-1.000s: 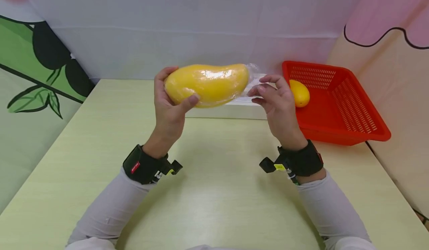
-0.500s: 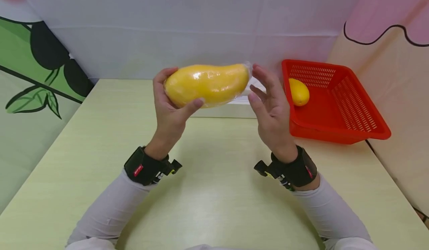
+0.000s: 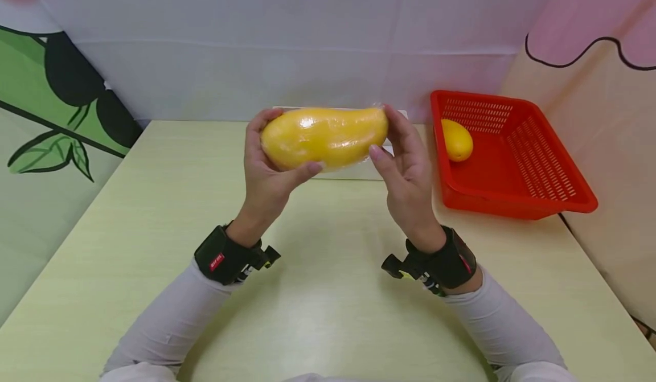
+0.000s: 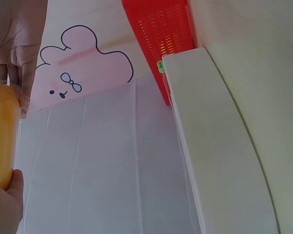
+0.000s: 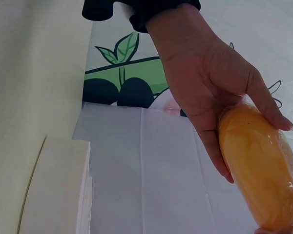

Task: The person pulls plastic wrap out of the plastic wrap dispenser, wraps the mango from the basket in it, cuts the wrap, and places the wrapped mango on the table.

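Observation:
A large yellow mango (image 3: 328,137), wrapped in shiny clear plastic film, is held up above the table by both hands. My left hand (image 3: 269,183) grips its thicker left end, thumb across the near side and fingers behind. At the narrower right end, my right hand (image 3: 410,171) holds the wrapped tip between thumb and fingers. The left wrist view has the right hand (image 4: 17,44) at the far end of the mango (image 4: 2,131). In the right wrist view, the left hand (image 5: 205,83) grips the mango (image 5: 259,165), with wrinkled film along its side.
Behind the mango lies a long white box (image 3: 353,171), partly hidden; a small green piece (image 4: 160,67) shows at its end. A red plastic basket (image 3: 517,200) stands at the right with a second yellow mango (image 3: 458,141) in it. Fabric walls surround the table (image 3: 328,291).
The right hand has gone from the loose film at the right end to holding the mango's tip, smoothing out the loose film there. The mango has shifted slightly right and down.

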Available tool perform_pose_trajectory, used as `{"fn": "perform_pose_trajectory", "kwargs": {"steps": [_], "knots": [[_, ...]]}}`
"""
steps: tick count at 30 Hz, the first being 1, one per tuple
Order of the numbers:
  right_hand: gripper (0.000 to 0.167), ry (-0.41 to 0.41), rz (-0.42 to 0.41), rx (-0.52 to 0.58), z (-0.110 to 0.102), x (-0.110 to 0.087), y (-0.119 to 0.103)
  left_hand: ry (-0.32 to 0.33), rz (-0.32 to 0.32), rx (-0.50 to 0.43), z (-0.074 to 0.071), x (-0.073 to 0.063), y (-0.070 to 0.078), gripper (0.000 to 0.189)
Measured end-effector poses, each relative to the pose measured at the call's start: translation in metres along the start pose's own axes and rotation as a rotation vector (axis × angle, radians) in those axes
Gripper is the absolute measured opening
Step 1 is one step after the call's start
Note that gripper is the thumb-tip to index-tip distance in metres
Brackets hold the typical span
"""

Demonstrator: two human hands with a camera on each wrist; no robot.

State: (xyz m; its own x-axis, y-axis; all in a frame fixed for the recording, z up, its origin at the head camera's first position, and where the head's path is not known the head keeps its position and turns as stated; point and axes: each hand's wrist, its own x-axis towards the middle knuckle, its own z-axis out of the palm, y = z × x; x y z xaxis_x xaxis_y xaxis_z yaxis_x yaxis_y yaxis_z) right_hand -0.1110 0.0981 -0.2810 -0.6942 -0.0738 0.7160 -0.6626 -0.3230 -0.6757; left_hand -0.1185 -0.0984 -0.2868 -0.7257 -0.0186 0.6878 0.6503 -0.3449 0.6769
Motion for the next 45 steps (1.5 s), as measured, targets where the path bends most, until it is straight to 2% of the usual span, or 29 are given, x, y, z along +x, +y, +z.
{"fn": "perform_pose_trajectory", "kwargs": {"steps": [7,15,19,27,30,35,38,45], "knots": [[0.053,0.031,0.065,-0.013,0.003,-0.002,-0.004,-0.056,-0.013,-0.03,-0.003,0.0,-0.003,0.083],[0.058,0.087,0.172,0.03,0.002,-0.002,-0.005,-0.136,-0.064,0.019,-0.004,-0.002,-0.006,0.081],[0.058,0.086,0.195,0.017,0.0,-0.001,-0.005,-0.159,-0.064,0.011,-0.006,0.0,-0.006,0.08],[0.049,0.076,0.23,-0.054,-0.005,0.0,-0.005,-0.188,-0.125,-0.006,-0.012,0.002,-0.004,0.08],[0.048,0.053,0.25,-0.076,-0.008,0.002,-0.004,-0.204,-0.124,0.012,-0.015,0.004,-0.004,0.08],[0.047,0.044,0.259,-0.108,-0.014,0.005,-0.001,-0.247,-0.096,0.11,-0.019,0.007,-0.005,0.076],[0.047,0.047,0.262,-0.114,-0.015,0.006,0.002,-0.245,-0.096,0.184,-0.021,0.009,-0.004,0.072],[0.047,0.05,0.3,-0.145,-0.018,0.007,0.007,-0.211,-0.143,0.453,-0.025,0.012,0.0,0.061]]}}
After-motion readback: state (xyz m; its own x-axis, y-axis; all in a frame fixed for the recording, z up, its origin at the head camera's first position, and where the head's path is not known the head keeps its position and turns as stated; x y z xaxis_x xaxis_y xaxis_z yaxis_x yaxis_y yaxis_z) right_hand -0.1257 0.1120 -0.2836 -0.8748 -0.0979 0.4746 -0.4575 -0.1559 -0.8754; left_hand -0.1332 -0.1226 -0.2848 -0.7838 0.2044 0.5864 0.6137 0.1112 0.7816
